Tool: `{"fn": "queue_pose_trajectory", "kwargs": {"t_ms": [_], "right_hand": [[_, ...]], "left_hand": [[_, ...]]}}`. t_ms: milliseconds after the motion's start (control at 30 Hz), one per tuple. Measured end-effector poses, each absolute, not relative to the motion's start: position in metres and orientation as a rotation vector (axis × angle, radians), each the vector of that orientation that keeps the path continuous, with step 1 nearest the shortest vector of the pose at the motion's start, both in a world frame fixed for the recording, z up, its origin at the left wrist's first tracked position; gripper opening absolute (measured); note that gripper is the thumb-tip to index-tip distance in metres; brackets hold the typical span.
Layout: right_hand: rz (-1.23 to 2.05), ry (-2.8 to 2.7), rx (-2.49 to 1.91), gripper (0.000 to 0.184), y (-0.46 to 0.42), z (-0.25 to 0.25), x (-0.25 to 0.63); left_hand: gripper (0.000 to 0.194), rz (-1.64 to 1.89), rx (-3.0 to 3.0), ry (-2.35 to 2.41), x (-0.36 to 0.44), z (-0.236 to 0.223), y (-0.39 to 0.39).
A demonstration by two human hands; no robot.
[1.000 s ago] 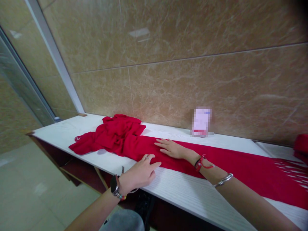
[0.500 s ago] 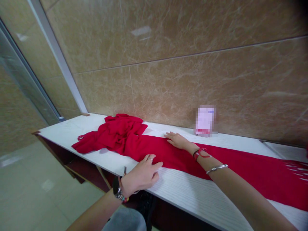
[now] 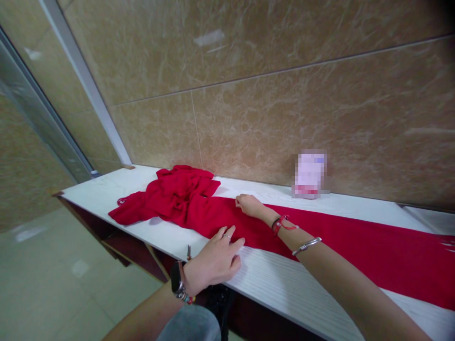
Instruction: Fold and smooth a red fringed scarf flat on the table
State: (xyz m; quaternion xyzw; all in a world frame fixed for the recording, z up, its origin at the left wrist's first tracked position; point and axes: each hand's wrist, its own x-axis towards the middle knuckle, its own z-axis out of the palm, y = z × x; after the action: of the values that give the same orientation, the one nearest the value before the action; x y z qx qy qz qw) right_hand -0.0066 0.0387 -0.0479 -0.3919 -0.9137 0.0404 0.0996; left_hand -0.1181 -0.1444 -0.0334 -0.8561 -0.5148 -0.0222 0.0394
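Observation:
A long red scarf (image 3: pixel 341 241) lies along the white tabletop (image 3: pixel 284 279), flat on the right with a fringe at that end. Its left part is bunched into a crumpled heap (image 3: pixel 174 194). My left hand (image 3: pixel 216 255), with a watch on the wrist, rests at the scarf's near edge, fingers apart and fingertips on the cloth. At the far edge, just right of the heap, my right hand (image 3: pixel 250 207) has its fingers curled together on the fabric. The right fingertips are partly hidden.
Behind the table rises a brown marble-tiled wall (image 3: pixel 249 123). A blurred-out pink-and-white item (image 3: pixel 310 173) leans against it. Open shelf compartments (image 3: pixel 117 241) lie below the tabletop, and pale floor tiles (image 3: pixel 42 279) show at the left.
My right hand has slid left along the far edge, and its flat, spread fingers have curled in on the scarf. My left hand stays at the near edge. The view has shifted slightly.

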Motion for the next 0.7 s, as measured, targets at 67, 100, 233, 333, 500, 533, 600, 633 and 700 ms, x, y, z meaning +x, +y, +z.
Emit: {"fn": "queue_pose_trajectory", "kwargs": {"t_ms": [67, 100, 233, 333, 500, 533, 600, 633, 700], "right_hand": [[0.112, -2.692, -1.178, 0.018, 0.039, -0.047, -0.006], [0.113, -2.688, -1.190, 0.018, 0.039, -0.047, -0.007], [0.119, -2.635, -1.240, 0.022, 0.043, -0.048, -0.011], [0.151, -2.635, -1.282, 0.021, 0.051, -0.050, -0.016], [0.174, -2.643, -1.354, 0.017, 0.064, -0.054, -0.024], [0.173, -2.630, -1.366, 0.018, 0.065, -0.055, -0.024], [0.165, -2.599, -1.389, 0.019, 0.065, -0.054, -0.025], [0.158, -2.583, -1.397, 0.020, 0.063, -0.054, -0.024], [0.140, -2.555, -1.407, 0.019, 0.058, -0.053, -0.024]], "left_hand": [[0.036, -0.069, -2.630, -1.585, -0.118, -0.034, -0.144], [0.036, -0.069, -2.635, -1.588, -0.118, -0.034, -0.144], [0.040, -0.052, -2.633, -1.644, -0.120, -0.034, -0.143], [0.042, 0.016, -2.652, -1.714, -0.124, -0.031, -0.142], [0.045, 0.060, -2.713, -1.735, -0.127, -0.028, -0.141], [0.046, 0.057, -2.720, -1.732, -0.127, -0.028, -0.141], [0.048, 0.061, -2.731, -1.733, -0.128, -0.028, -0.141], [0.048, 0.062, -2.735, -1.733, -0.128, -0.029, -0.141], [0.048, 0.059, -2.737, -1.732, -0.129, -0.030, -0.141]]}}
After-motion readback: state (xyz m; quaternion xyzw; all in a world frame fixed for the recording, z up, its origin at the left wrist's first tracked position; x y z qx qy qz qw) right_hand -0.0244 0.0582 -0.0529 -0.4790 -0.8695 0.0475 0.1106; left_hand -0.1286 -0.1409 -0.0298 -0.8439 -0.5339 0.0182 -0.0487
